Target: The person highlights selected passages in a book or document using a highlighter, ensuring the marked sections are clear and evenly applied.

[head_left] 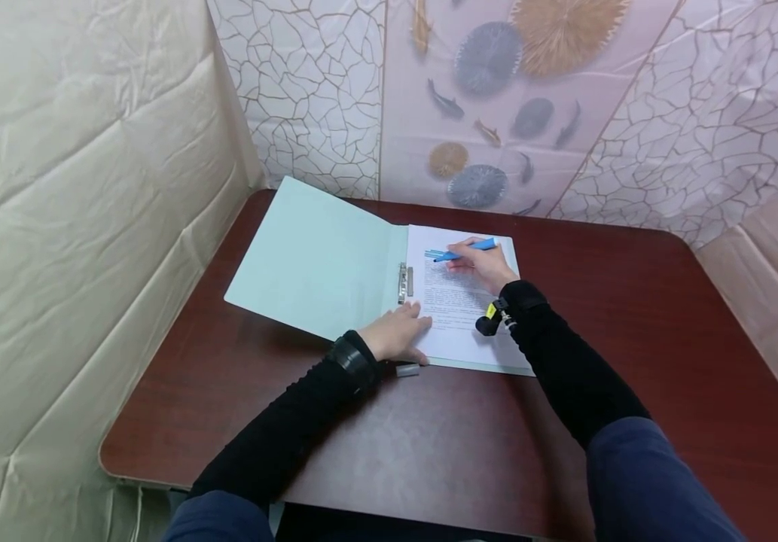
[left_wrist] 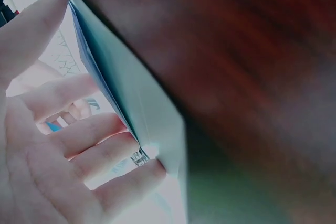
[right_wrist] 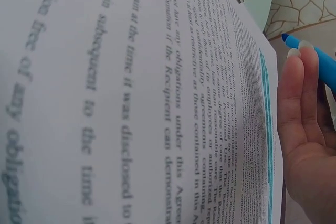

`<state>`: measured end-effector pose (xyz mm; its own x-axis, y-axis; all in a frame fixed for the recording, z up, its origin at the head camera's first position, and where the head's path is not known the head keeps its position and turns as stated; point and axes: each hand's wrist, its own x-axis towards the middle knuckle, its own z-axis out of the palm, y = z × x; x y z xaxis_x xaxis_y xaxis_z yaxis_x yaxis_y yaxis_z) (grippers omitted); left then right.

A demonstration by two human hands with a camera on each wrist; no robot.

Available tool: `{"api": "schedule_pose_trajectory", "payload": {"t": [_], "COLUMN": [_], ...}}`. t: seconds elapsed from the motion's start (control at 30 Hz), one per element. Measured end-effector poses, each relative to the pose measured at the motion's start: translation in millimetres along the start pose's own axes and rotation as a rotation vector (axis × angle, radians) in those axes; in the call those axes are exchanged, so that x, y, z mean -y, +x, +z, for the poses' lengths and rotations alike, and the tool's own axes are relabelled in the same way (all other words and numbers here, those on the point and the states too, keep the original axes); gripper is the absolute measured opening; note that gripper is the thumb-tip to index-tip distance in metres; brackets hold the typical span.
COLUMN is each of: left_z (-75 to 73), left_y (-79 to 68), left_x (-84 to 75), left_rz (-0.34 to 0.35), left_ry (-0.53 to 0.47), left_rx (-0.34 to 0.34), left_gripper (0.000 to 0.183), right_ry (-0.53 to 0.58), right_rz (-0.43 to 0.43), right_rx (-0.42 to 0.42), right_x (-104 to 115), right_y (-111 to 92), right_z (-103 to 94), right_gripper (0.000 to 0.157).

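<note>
My right hand (head_left: 480,263) pinches a blue highlighter (head_left: 483,245) over the upper part of a printed page (head_left: 456,324), its tip pointing left. Blue strokes (right_wrist: 266,114) mark the top lines of text in the right wrist view. The page lies in an open pale green folder (head_left: 321,256) with a metal clip (head_left: 402,283) at its spine. My left hand (head_left: 395,333) rests with fingers spread on the folder's lower edge and the page's lower left corner. Just below that hand lies a small grey translucent cap (head_left: 407,370) on the table.
The dark red-brown table (head_left: 633,324) extends to both sides of the folder. The folder's cover is raised off the table at its left. A patterned wall cloth (head_left: 307,98) hangs behind, and a cream cloth (head_left: 90,226) hangs at the left.
</note>
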<state>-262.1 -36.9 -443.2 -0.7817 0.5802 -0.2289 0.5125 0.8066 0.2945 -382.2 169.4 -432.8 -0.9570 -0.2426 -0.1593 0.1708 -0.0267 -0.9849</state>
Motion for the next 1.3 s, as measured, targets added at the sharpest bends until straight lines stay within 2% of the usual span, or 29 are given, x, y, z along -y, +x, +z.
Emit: {"api": "schedule_pose_trajectory", "payload": {"t": [0.17, 0.3, 0.43, 0.57, 0.63, 0.67, 0.87, 0.9, 1.0, 1.13, 1.23, 1.3], "left_z": [0.1, 0.3, 1.6, -0.7, -3.0, 0.3, -4.0, -8.4, -7.1, -4.4, -4.4, -5.4], "left_y": [0.4, 0.1, 3.4, 6.9, 8.2, 12.4, 13.1, 10.0, 12.2, 12.8, 10.9, 9.2], "left_x": [0.7, -0.2, -3.7, -7.8, -10.6, -8.1, -18.6, -23.5, -24.6, -23.1, -20.2, -19.3], "left_rz": [0.035, 0.024, 0.028, 0.015, 0.001, 0.011, -0.012, -0.028, -0.028, 0.005, 0.059, 0.116], "left_ry": [0.068, 0.078, 0.111, 0.144, 0.159, 0.173, 0.272, 0.285, 0.323, 0.349, 0.347, 0.342], "left_rx": [-0.062, -0.066, -0.062, -0.042, -0.026, -0.043, -0.059, -0.038, -0.030, -0.015, -0.040, -0.076], "left_gripper": [0.074, 0.076, 0.077, 0.073, 0.071, 0.072, 0.069, 0.066, 0.067, 0.066, 0.048, 0.029], "right_ry": [-0.005, 0.022, 0.096, 0.148, 0.157, 0.163, 0.199, 0.201, 0.223, 0.263, 0.288, 0.302], "right_rz": [0.003, -0.006, -0.033, -0.049, -0.050, -0.048, -0.040, -0.043, -0.043, -0.038, -0.039, -0.045], "right_rx": [-0.009, 0.006, 0.018, -0.012, -0.023, -0.028, -0.075, -0.081, -0.085, -0.079, -0.084, -0.091], "right_x": [1, 6, 12, 19, 21, 21, 20, 20, 18, 15, 15, 16], "right_y": [-1, -6, -15, -22, -25, -26, -31, -32, -36, -42, -44, -44], "right_z": [-1.6, -6.5, -20.0, -34.3, -41.8, -45.7, -68.3, -71.8, -81.8, -92.2, -95.8, -97.7], "right_gripper": [0.024, 0.022, 0.019, 0.015, 0.015, 0.015, 0.017, 0.016, 0.016, 0.018, 0.021, 0.021]}}
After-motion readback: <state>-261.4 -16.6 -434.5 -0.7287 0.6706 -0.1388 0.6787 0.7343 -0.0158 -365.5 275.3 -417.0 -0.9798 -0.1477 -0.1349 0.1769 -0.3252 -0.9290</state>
